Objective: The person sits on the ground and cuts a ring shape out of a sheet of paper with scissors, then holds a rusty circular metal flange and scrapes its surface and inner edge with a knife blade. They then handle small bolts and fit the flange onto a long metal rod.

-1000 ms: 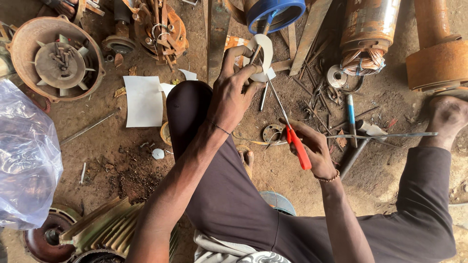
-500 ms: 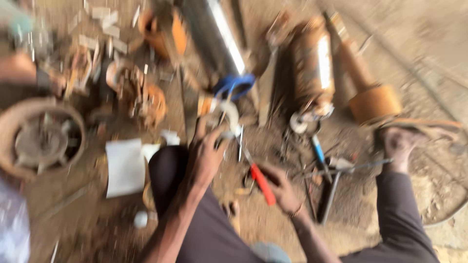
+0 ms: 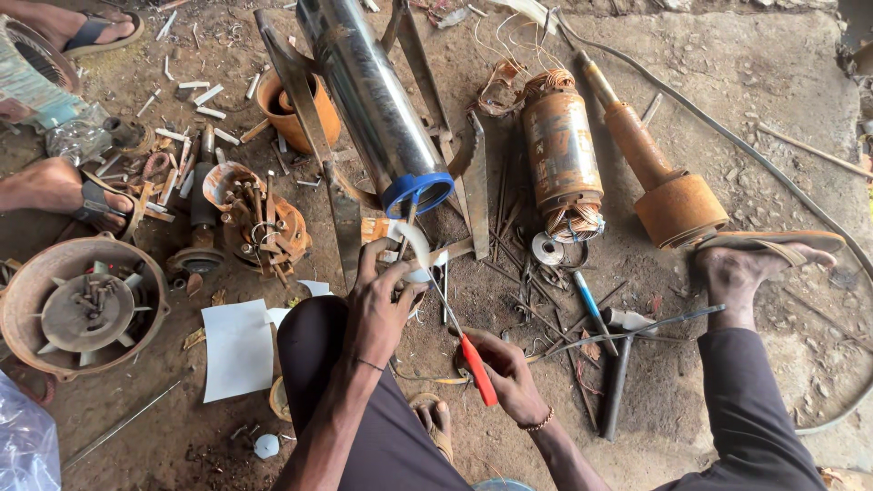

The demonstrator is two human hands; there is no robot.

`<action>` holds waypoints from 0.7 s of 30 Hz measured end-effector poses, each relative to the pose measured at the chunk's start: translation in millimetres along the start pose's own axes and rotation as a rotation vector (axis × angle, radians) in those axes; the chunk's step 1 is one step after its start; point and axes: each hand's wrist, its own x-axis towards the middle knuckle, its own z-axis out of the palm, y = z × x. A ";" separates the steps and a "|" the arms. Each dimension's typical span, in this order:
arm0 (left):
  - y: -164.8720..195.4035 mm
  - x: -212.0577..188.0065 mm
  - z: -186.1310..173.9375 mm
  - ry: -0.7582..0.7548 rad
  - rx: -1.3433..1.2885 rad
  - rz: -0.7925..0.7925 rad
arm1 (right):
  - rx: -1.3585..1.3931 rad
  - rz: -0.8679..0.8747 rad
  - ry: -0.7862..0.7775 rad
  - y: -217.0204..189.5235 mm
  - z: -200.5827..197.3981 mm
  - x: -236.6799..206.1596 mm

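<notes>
The left hand [image 3: 382, 305] is closed around a white curved strip [image 3: 420, 247], holding it up just near the blue end of a shiny metal tube [image 3: 373, 100]. The right hand [image 3: 505, 368] grips the red handle of a screwdriver [image 3: 459, 336], and its thin tip points up to the strip.

All of this lies on a dirty floor [image 3: 773, 136] of bare ground, with bits of metal everywhere. A white sheet of paper [image 3: 238, 347] lies to the left of the knee. A rusty motor [image 3: 561, 155] with copper wire lies to the right of the tube. A round rusty fan [image 3: 86, 305] sits far left.

The strip is thin, white and bent like a hook.

The picture from half a second ago was blurry; now it is sharp, and more of the far floor shows than a second ago.
</notes>
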 end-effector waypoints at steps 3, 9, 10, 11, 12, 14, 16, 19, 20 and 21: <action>3.4 0.5 -1.6 -0.048 -0.007 -0.044 | 0.009 -0.032 0.016 7.7 -2.5 -5.2; 5.4 -1.1 -2.9 0.018 -0.003 0.074 | -0.746 0.140 0.254 67.6 -35.2 -12.9; 5.6 -1.3 -2.9 0.004 -0.006 0.043 | -0.801 0.144 0.257 80.1 -42.4 -15.0; 5.9 -1.7 -2.6 -0.012 -0.010 0.010 | -0.857 0.151 0.258 91.3 -48.8 -18.1; 6.1 -2.0 -2.4 -0.027 -0.014 -0.023 | -0.913 0.157 0.259 100.7 -53.1 -20.2; 6.5 -2.6 -2.0 -0.011 0.009 0.003 | -1.083 0.242 0.196 110.0 -54.7 -21.8; 6.4 -3.2 -1.7 -0.009 0.012 0.006 | -1.130 0.316 0.142 103.5 -49.5 -17.7; 5.8 -5.1 -1.3 -0.023 -0.016 -0.041 | -0.908 0.450 0.148 62.9 -32.6 4.6; 5.8 -5.7 -1.0 -0.028 -0.025 -0.061 | -0.785 0.471 0.185 43.1 -26.0 16.0; 6.0 -6.6 -0.6 -0.034 -0.035 -0.084 | -0.641 0.378 0.245 21.7 -18.6 28.2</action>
